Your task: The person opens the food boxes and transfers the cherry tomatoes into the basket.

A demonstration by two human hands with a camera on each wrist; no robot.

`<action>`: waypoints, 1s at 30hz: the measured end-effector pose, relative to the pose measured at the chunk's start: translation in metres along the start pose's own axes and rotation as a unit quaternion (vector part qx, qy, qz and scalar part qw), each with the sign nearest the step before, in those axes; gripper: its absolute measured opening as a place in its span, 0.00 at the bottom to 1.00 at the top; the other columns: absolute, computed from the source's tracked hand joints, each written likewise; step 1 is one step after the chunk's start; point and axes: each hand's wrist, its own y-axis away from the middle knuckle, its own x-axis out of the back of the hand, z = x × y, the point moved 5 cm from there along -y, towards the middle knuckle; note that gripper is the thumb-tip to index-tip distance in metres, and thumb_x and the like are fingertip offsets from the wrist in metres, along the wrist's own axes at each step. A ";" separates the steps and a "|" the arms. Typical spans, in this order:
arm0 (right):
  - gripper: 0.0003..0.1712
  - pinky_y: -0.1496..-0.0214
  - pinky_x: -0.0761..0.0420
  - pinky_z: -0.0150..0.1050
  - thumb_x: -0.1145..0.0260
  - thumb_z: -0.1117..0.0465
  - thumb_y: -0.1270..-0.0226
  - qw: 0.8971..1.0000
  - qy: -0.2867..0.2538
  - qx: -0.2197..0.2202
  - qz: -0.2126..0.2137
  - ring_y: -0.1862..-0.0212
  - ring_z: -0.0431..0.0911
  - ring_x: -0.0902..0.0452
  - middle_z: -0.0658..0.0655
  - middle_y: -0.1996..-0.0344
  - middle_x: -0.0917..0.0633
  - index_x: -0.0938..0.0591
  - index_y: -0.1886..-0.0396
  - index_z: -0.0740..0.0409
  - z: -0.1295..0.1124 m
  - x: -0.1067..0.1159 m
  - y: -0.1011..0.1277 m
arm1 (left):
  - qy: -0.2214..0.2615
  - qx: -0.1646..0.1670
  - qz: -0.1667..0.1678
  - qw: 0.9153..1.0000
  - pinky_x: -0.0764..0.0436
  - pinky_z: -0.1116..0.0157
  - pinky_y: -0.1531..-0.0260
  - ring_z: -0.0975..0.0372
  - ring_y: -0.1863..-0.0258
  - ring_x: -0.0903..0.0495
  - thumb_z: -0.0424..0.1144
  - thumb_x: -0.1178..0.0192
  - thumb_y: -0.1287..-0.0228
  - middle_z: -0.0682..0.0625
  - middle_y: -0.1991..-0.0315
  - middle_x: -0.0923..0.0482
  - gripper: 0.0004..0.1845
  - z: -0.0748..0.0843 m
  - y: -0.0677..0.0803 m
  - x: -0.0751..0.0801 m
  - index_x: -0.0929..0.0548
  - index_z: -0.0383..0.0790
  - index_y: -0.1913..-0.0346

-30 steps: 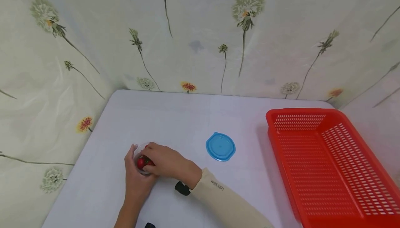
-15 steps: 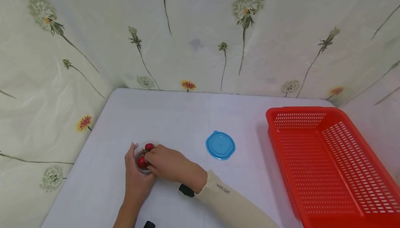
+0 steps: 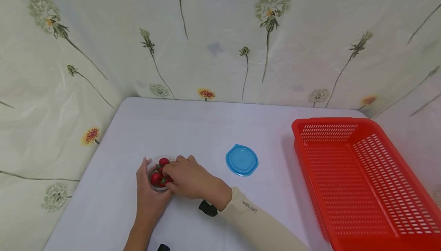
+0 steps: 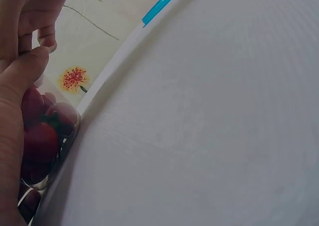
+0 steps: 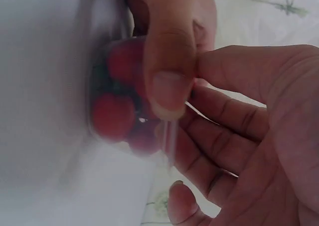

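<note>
Right hand (image 3: 187,177) shifted right since earlier frame, uncovering more red tomatoes (image 3: 159,174) in clear cup (image 3: 156,174). Left hand (image 3: 146,189) wraps cup from left, on table (image 3: 206,128) front-left. Right fingertips pinch cup's right rim. Blue lid (image 3: 242,160) lies right, nearer right hand.

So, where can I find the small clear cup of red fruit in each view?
Head: clear cup sits lower left, between both hands.
Left wrist: far left edge, behind the thumb.
Right wrist: left of centre, behind a thumb.
Shared landmark: the red fruit inside.
</note>
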 end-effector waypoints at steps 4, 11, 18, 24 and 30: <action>0.11 0.62 0.30 0.35 0.30 0.52 0.27 0.999 -0.041 0.003 0.002 0.58 0.39 0.28 0.43 0.61 0.14 0.14 0.50 0.48 0.002 -0.003 -0.002 | 0.004 0.001 -0.005 1.000 0.39 0.83 0.36 0.52 0.27 0.31 0.33 0.18 0.49 0.48 0.22 0.43 0.65 0.000 -0.001 -0.001 0.52 0.46 0.15; 0.14 0.59 0.27 0.33 0.25 0.52 0.31 0.991 -0.129 -0.005 0.016 0.60 0.36 0.28 0.41 0.64 0.18 0.16 0.51 0.49 0.009 -0.009 -0.004 | -0.032 0.021 -0.011 0.999 0.29 0.64 0.34 0.52 0.26 0.33 0.38 0.17 0.49 0.50 0.21 0.43 0.65 -0.002 0.001 -0.001 0.53 0.48 0.15; 0.21 0.55 0.24 0.34 0.26 0.52 0.31 0.989 -0.142 -0.008 0.030 0.56 0.36 0.26 0.43 0.58 0.15 0.17 0.42 0.52 0.010 -0.009 -0.002 | -0.018 0.015 -0.009 1.000 0.40 0.82 0.37 0.52 0.26 0.32 0.37 0.17 0.49 0.49 0.21 0.43 0.65 -0.001 0.000 0.001 0.52 0.47 0.15; 0.17 0.57 0.25 0.34 0.27 0.52 0.30 0.995 -0.089 0.023 0.038 0.51 0.40 0.26 0.44 0.51 0.13 0.13 0.44 0.49 0.009 -0.005 0.000 | -0.002 0.011 -0.010 1.000 0.39 0.84 0.37 0.52 0.27 0.32 0.34 0.18 0.49 0.49 0.22 0.43 0.65 0.000 -0.001 0.002 0.52 0.45 0.15; 0.18 0.53 0.23 0.32 0.26 0.53 0.31 0.996 -0.075 0.036 0.029 0.50 0.40 0.26 0.46 0.50 0.14 0.13 0.43 0.49 0.009 -0.002 -0.001 | -0.012 0.008 -0.009 1.000 0.38 0.83 0.39 0.53 0.27 0.32 0.36 0.16 0.50 0.49 0.21 0.43 0.66 0.000 -0.001 0.002 0.52 0.46 0.15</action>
